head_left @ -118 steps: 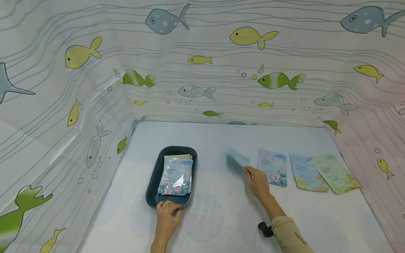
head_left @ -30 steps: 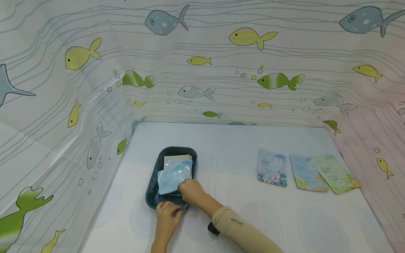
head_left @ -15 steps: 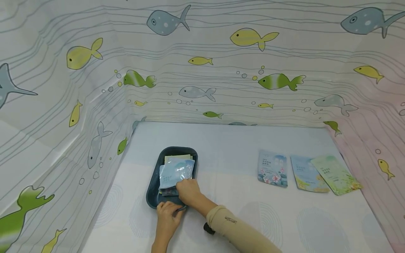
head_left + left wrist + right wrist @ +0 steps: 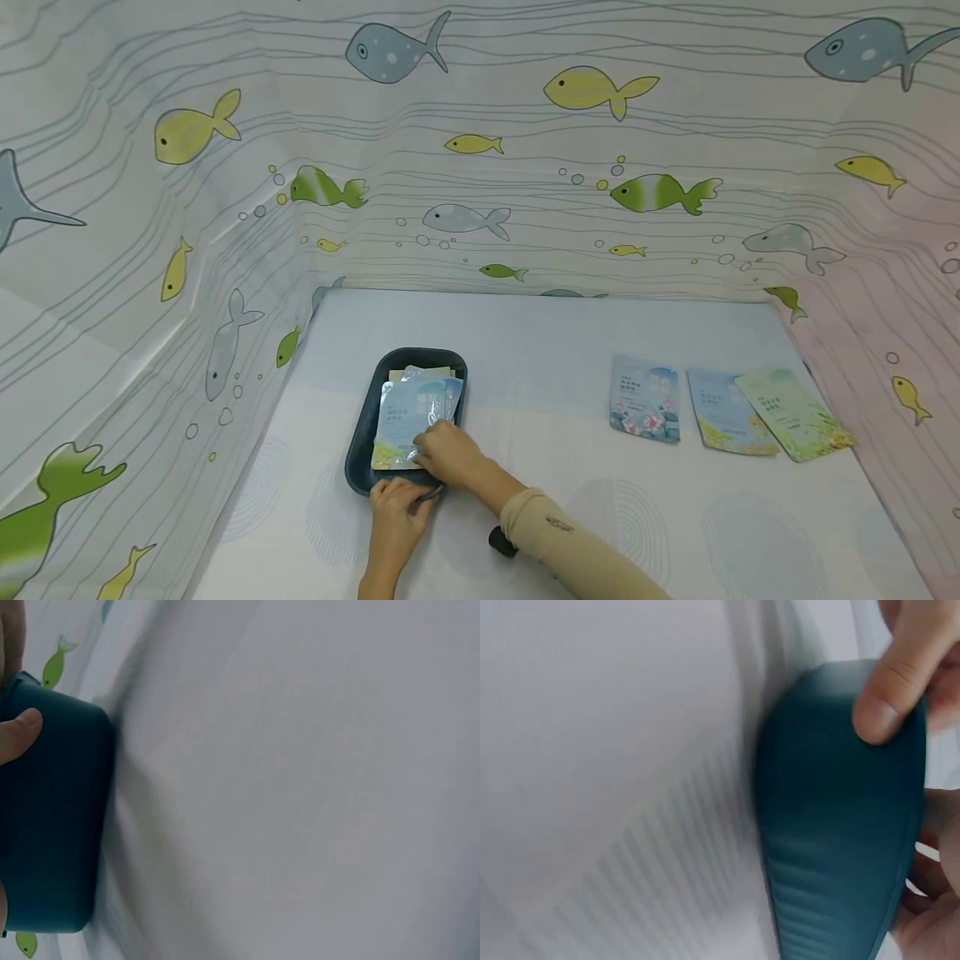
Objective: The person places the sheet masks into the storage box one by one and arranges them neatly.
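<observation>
In the head view a dark teal tray (image 4: pixel 362 442) stands left of centre with a stack of flat packets in it. On top lies a light blue and yellow sachet (image 4: pixel 405 412) with flowers along its bottom; its lower right corner is under my right hand (image 4: pixel 450 454), whose fingers pinch it there. My left hand (image 4: pixel 400 508) grips the tray's near rim, the thumb (image 4: pixel 21 735) pressed on the outer wall in the left wrist view. The right wrist view has the tray wall (image 4: pixel 832 817) with my right hand (image 4: pixel 934 907) partly seen behind the rim.
On the right of the table lie a blue sachet with pink flowers (image 4: pixel 645 400), a blue and yellow sachet (image 4: pixel 727 412) and a green sachet (image 4: pixel 797 414) overlapping it. A fish-patterned curtain (image 4: pixel 480 179) encloses the back and sides.
The right hand has carried a sachet from the table's middle into the tray and straightened it, tilted at first, flat on the stack now. My left hand stays on the rim.
</observation>
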Action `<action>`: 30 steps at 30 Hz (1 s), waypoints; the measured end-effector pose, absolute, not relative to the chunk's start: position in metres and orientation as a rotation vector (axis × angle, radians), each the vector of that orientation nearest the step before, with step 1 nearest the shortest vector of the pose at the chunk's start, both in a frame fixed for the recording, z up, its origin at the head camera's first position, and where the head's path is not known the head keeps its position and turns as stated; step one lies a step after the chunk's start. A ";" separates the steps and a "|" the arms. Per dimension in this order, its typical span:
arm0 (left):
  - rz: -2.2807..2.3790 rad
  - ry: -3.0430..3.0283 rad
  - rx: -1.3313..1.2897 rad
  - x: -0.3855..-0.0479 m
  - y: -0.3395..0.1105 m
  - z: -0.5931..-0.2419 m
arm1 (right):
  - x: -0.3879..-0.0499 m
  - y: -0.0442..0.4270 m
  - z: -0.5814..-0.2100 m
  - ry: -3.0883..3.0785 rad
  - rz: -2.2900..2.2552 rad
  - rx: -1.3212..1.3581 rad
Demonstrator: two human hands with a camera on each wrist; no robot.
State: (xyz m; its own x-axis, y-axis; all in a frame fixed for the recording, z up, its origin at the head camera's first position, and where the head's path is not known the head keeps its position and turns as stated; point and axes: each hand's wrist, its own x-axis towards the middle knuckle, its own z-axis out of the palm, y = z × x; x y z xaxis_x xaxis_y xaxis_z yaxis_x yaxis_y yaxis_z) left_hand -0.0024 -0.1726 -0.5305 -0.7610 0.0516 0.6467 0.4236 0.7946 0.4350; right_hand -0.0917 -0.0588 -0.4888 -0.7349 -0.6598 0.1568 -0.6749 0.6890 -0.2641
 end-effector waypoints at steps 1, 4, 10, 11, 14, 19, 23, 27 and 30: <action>-0.766 -2.343 -0.350 -0.002 -0.173 -0.531 | -0.092 -0.055 -0.487 -2.819 0.562 1.110; -0.772 -2.345 -0.341 -0.003 -0.172 -0.532 | -0.094 -0.041 -0.484 -2.712 0.904 0.976; -0.801 -2.393 -0.288 -0.002 -0.170 -0.532 | -0.110 0.006 -0.489 -2.338 1.390 0.595; -0.804 -2.398 -0.278 -0.002 -0.170 -0.532 | -0.112 0.016 -0.490 -2.315 1.399 0.540; -0.807 -2.407 -0.258 -0.001 -0.170 -0.531 | -0.116 0.045 -0.491 -2.316 1.395 0.406; -0.803 -2.423 -0.247 -0.001 -0.172 -0.529 | -0.114 0.084 -0.496 -2.378 1.363 0.265; -0.807 -2.427 -0.245 -0.001 -0.172 -0.528 | -0.112 0.106 -0.502 -2.436 1.346 0.162; -0.803 -2.427 -0.244 0.000 -0.171 -0.527 | -0.111 0.128 -0.506 -2.455 1.329 0.062; -0.798 -2.426 -0.249 0.000 -0.171 -0.527 | -0.111 0.146 -0.509 -2.464 1.299 -0.010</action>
